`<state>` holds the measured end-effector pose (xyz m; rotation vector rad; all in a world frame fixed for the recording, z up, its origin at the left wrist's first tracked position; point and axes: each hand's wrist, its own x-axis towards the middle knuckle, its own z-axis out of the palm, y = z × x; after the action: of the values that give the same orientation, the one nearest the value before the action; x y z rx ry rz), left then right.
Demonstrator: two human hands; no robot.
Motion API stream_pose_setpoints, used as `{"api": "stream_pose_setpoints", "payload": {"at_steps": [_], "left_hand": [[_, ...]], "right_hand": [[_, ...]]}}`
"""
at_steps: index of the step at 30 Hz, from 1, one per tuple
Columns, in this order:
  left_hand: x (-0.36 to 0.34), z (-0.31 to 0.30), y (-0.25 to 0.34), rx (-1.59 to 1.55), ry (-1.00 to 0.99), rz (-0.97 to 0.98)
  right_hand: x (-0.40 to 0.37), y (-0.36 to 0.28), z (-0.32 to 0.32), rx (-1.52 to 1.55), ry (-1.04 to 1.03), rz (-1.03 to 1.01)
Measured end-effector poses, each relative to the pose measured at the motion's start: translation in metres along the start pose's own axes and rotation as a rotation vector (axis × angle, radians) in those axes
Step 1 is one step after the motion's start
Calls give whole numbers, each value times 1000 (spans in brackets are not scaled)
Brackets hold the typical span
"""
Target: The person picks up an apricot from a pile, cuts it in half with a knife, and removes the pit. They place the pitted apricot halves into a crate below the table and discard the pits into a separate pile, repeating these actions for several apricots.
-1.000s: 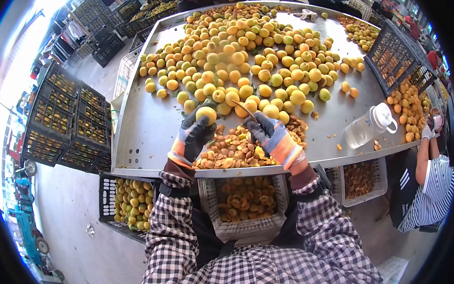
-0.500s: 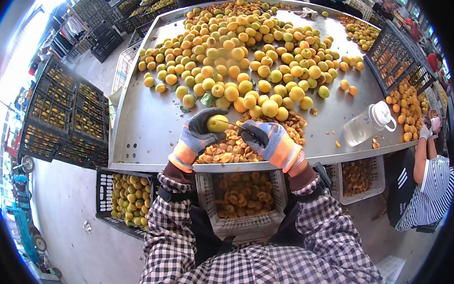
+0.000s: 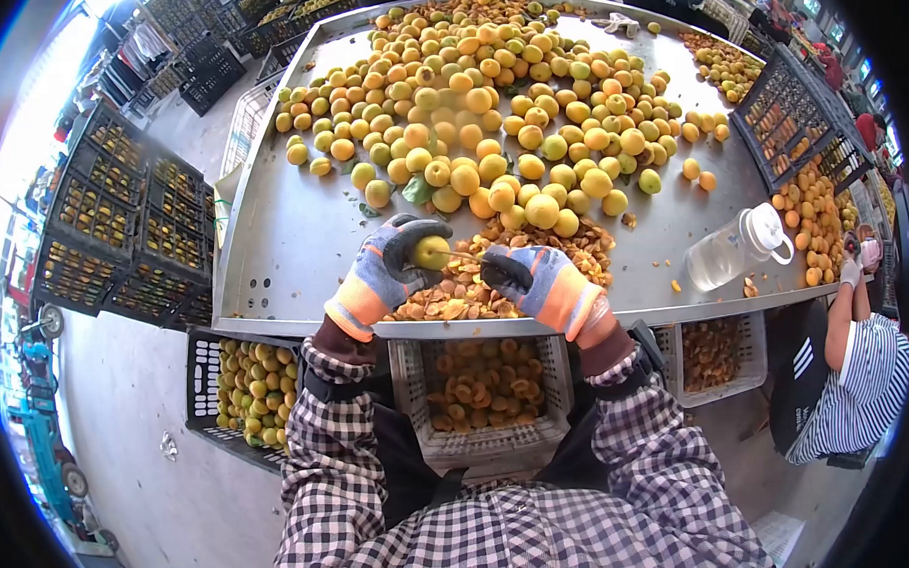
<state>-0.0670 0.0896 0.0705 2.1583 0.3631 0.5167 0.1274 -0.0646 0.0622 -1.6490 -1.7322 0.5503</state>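
Over the front of the metal table, my left hand (image 3: 386,266), in a grey and orange glove, is closed round a yellow-green apricot (image 3: 431,253). My right hand (image 3: 537,284), gloved alike, grips a thin knife (image 3: 466,255) whose narrow blade reaches left to the apricot's side. Its handle is hidden in the fingers. Below both hands lies a heap of brown-orange apricot pieces (image 3: 465,296) at the table's front edge. A large pile of whole apricots (image 3: 489,133) spreads just beyond.
A water bottle (image 3: 726,250) lies tilted at right. Under the edge stand a crate of halved fruit (image 3: 409,426), a black crate of whole fruit (image 3: 203,393) and a crate of scraps (image 3: 753,374). Stacked crates (image 3: 122,235) rise at left; a person in a striped shirt (image 3: 863,380) sits at right.
My left hand has turned slightly and moved a little down and left with the apricot. My right hand keeps the knife at it, nearly in place.
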Motion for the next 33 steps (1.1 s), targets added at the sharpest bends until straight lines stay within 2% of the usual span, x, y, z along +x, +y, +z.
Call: {"api": "stream_pose_setpoints", "payload": {"at_steps": [4,7,8,9,11,13,15,16,18,20,21,23,25,27,29,33], "left_hand": [[-2,-2,3,-37,-29,-12],[-8,-1,-1,-113,-29,-13],[-11,3,-7,-294,-14,-54],[-12,5,-11,-295,-15,-53],[-14,7,-13,-536,4,-137],[-17,10,-8,-478,20,-113],[-17,8,-1,-422,36,-89],[-17,7,3,-444,34,-121],[-21,7,4,-468,37,-155],[-22,5,-1,-250,25,-6],[-24,7,0,-251,19,-3],[-33,12,3,-673,79,-183],[-34,20,7,-735,109,-152],[-34,31,12,-854,175,-81],[-34,38,12,-846,238,-69],[-37,29,21,-708,175,2]], "right_hand": [[2,14,20,18,22,2],[3,17,29,143,-16,30],[4,16,29,137,-20,16],[3,15,29,133,-26,3],[2,12,27,167,-33,0],[0,4,22,203,-33,-5],[-4,-6,16,10,39,-46],[-6,-8,15,8,37,-47],[-11,-12,14,-89,186,-163],[-16,-18,17,-25,157,-104],[-18,-20,19,40,128,-43],[-21,-22,23,119,83,-4],[-21,-21,35,124,169,-93],[-20,-26,40,165,177,-80],[-22,-29,42,63,250,-124],[-30,-31,41,82,334,-137]]}}
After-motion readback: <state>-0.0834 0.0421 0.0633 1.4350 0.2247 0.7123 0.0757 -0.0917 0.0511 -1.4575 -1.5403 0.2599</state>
